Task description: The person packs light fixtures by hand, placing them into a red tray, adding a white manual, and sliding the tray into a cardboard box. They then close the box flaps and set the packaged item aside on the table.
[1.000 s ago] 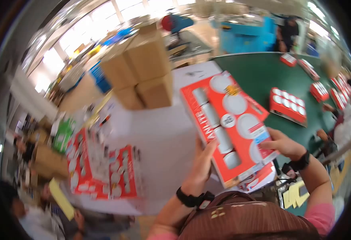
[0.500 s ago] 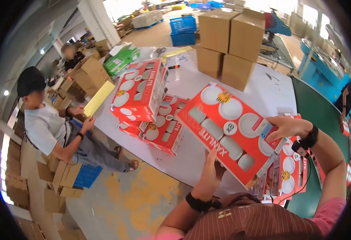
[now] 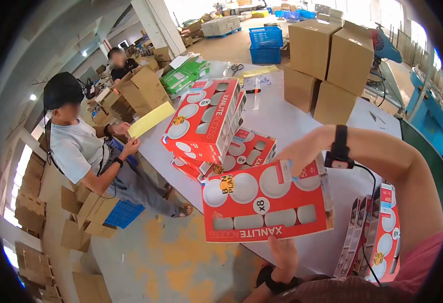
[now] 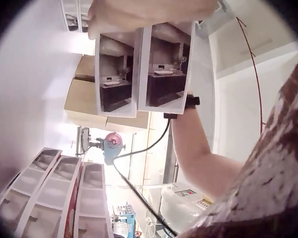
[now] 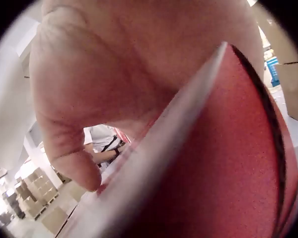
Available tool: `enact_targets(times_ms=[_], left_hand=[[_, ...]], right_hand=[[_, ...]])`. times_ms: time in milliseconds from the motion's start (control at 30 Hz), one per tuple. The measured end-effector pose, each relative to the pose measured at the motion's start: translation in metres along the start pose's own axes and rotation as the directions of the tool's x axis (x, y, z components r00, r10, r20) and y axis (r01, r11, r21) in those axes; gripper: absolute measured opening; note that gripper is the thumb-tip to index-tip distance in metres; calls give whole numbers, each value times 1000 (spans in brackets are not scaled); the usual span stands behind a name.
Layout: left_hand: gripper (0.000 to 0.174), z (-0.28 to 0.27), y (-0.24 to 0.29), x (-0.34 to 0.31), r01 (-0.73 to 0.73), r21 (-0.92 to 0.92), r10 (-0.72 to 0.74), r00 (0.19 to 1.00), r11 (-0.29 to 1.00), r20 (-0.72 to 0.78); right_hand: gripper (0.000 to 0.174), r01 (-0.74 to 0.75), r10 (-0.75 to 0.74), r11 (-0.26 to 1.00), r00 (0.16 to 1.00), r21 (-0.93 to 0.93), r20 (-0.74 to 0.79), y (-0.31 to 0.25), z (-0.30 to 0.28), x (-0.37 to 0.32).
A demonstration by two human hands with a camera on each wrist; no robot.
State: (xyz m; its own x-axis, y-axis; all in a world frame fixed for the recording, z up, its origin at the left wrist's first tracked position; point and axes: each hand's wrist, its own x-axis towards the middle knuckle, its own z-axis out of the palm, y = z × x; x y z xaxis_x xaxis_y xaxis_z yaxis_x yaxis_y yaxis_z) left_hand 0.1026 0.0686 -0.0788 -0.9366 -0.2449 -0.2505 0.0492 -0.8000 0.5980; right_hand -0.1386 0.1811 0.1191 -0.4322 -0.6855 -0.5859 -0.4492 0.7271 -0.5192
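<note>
A red XANLITE box (image 3: 259, 204), printed with white round lamps and "8x", is tilted in front of my body, its lettering upside down in the head view. My left hand (image 3: 283, 255) grips its lower edge, thumb over the printed face. Reaching across the top edge, my right hand (image 3: 304, 151) holds the box from above, blurred in the head view. The right wrist view shows that thumb (image 5: 79, 168) on one side of the box's edge (image 5: 188, 163). Photo-printed side panels (image 4: 164, 74) hang below the left hand in its wrist view.
More red boxes (image 3: 201, 118) are stacked on the white table (image 3: 277, 121) ahead, and others stand on edge (image 3: 383, 232) at right. Brown cartons (image 3: 327, 70) and green packs (image 3: 186, 76) sit farther back. A person (image 3: 87, 136) at left holds a yellow sheet (image 3: 150, 119).
The view has swung left. The box has turned so its lettering is upside down, and my right hand has moved from its right side to the top edge.
</note>
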Motion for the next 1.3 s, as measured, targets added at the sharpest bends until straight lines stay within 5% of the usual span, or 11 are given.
enact_targets(times_ms=[133,300,633,733,867,900,967,1033,1167,1233,1300], left_hand=[[58,6,0,41,-142,125,138,990,982,41],[55,41,5,91,-168,-238,162,986,957,-45],[53,35,-10,171,19,-166,-50,982,986,-184],[52,28,-4,200,52,-159,-45,998,986,45],[60,38,10,217,103,-12,-102,993,995,67],[61,45,14,215,196,-2,-196,976,981,-94],[63,41,5,225,300,14,-289,928,954,-235],[68,0,-26,212,601,343,-663,743,722,94],[69,21,-60,111,641,735,-972,200,223,121],[72,24,-72,72,455,878,-989,70,150,132],[73,47,-72,26,339,932,-992,48,129,120]], right_hand=[[65,-62,63,998,997,-32,41,-15,-36,38],[51,48,-102,948,982,-314,-159,-21,-48,96],[26,72,-458,864,524,-498,-718,-2,10,70],[33,-21,-304,923,573,-385,-761,10,39,-31],[34,-106,176,983,313,150,-933,44,102,-198],[36,-187,545,837,210,514,-812,28,125,-240],[38,-103,721,692,45,714,-692,47,187,-296],[53,28,919,390,-77,920,-387,38,268,-328],[83,539,978,-165,200,826,64,54,438,-332],[79,574,958,-252,260,779,118,30,440,-301],[70,835,876,-98,330,541,-352,27,452,-277]])
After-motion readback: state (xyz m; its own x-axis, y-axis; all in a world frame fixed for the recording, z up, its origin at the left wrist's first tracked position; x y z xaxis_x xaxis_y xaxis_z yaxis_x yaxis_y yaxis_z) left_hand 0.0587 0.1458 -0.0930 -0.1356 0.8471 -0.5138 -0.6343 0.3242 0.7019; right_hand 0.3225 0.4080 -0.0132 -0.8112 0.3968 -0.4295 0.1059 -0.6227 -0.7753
